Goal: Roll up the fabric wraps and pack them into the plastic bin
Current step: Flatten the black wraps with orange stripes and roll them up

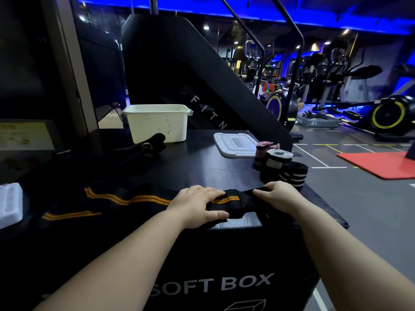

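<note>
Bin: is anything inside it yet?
Only the upper inner wall of the bin shows, and it is bare; the front wall hides the bottom. Three rolled wraps stand outside, beside the lid. The right hand grips an unrolled wrap.

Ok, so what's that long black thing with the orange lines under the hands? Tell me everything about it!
It is a black fabric wrap, long and soft-looking, with a pair of thin orange stripes running along it. It lies stretched out, a bit wavy, across the top of the black soft box, not yet rolled. The left hand presses flat on it, and the right hand grips its bunched right end.
</note>
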